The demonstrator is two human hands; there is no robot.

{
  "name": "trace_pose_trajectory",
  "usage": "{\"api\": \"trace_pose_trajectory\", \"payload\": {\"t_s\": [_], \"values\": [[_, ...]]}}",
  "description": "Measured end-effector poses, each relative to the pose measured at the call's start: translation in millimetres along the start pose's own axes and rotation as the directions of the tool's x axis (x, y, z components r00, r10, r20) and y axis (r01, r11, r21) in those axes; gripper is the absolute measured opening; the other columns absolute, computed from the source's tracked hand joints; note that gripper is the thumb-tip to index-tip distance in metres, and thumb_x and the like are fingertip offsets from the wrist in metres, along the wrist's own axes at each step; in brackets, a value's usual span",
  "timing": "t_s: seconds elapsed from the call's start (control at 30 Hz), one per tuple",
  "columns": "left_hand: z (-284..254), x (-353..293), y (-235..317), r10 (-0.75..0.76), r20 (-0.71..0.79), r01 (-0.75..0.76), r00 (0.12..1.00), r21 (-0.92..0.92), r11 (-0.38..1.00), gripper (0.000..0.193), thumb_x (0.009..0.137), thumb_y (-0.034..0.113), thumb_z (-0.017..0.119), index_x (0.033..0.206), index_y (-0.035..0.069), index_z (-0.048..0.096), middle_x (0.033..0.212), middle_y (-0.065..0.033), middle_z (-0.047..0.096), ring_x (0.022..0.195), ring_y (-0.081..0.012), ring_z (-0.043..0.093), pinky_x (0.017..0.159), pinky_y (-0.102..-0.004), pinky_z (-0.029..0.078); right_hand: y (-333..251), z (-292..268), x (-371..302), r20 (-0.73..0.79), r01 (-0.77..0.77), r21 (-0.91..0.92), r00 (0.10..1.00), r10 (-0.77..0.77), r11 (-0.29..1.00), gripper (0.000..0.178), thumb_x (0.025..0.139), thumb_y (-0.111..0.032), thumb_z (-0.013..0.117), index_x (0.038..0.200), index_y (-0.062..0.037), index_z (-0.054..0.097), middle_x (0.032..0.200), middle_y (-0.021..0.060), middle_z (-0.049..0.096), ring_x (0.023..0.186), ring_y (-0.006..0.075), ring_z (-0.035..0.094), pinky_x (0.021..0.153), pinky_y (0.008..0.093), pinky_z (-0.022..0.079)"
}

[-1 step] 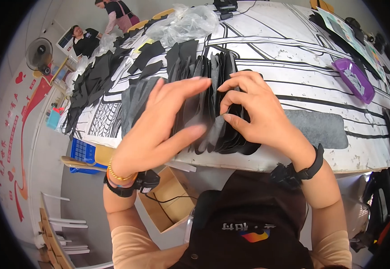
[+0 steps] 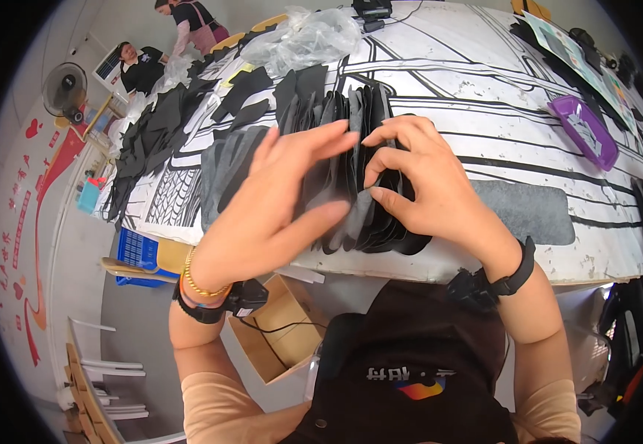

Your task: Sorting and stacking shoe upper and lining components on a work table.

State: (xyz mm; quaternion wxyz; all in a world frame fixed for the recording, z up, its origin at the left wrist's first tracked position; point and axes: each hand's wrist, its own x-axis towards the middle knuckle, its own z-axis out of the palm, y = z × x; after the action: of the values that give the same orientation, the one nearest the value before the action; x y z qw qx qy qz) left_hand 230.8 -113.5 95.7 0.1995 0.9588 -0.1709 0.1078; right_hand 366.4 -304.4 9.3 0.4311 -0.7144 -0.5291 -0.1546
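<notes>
open brown cardboard box [image 2: 281, 337] – under table, clear plastic bags [image 2: 303, 37]

Centre: my left hand [image 2: 273, 214] and right hand [image 2: 428, 189] flank the stack [image 2: 354, 185] of dark cut pieces standing on edge; no gap between them.
Right: bare table [image 2: 499, 118], then a grey pad [image 2: 528, 211] lying flat; passage open.
Far right: purple tray [image 2: 584, 129].
Left: loose black pieces [image 2: 166, 126] crowd the surface.
Far edge: plastic bags [image 2: 303, 37] block reach.
</notes>
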Motion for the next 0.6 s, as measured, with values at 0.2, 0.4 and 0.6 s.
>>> {"api": "trace_pose_trajectory", "payload": {"t_s": [0.2, 0.4, 0.6], "values": [[24.6, 25.4, 0.9, -0.022, 0.046, 0.020, 0.999, 0.048, 0.999, 0.082, 0.087, 0.010, 0.071, 0.156, 0.004, 0.027, 0.125, -0.0101, 0.067, 0.133, -0.0305, 0.053, 0.124, -0.0551, 0.012, -1.6, -3.2, -1.7, 0.003, -0.088, -0.048, 0.996, 0.089, 0.995, 0.017, 0.068, -0.013, 0.075, 0.084, -0.0100, 0.068, 0.115, 0.0062, 0.061, 0.118, 0.0297, 0.052, 0.097, 0.0421, 0.045], [25.8, 38.9, -11.3, 0.007, 0.143, -0.012, 0.990, 0.037, 0.999, 0.080, 0.084, 0.005, 0.064, 0.155, 0.005, 0.027, 0.118, -0.0075, 0.067, 0.130, -0.0282, 0.054, 0.123, -0.0563, 0.013, -0.3, -1.0, -3.3, -0.020, -0.065, -0.022, 0.998, 0.064, 0.998, 0.014, 0.068, -0.011, 0.074, 0.080, -0.0104, 0.067, 0.105, 0.0049, 0.061, 0.110, 0.0290, 0.054, 0.091, 0.0406, 0.046], [13.5, 38.6, -16.8, -0.029, 0.228, -0.002, 0.973, 0.136, 0.991, 0.076, 0.084, 0.007, 0.063, 0.153, 0.006, 0.031, 0.114, -0.0062, 0.068, 0.127, -0.0275, 0.055, 0.122, -0.0574, 0.013, 1.3, 5.5, -5.1, -0.081, -0.012, 0.070, 0.997, 0.018, 0.997, 0.009, 0.070, -0.009, 0.072, 0.078, -0.0100, 0.068, 0.099, 0.0048, 0.060, 0.105, 0.0280, 0.055, 0.085, 0.0387, 0.045]]}}
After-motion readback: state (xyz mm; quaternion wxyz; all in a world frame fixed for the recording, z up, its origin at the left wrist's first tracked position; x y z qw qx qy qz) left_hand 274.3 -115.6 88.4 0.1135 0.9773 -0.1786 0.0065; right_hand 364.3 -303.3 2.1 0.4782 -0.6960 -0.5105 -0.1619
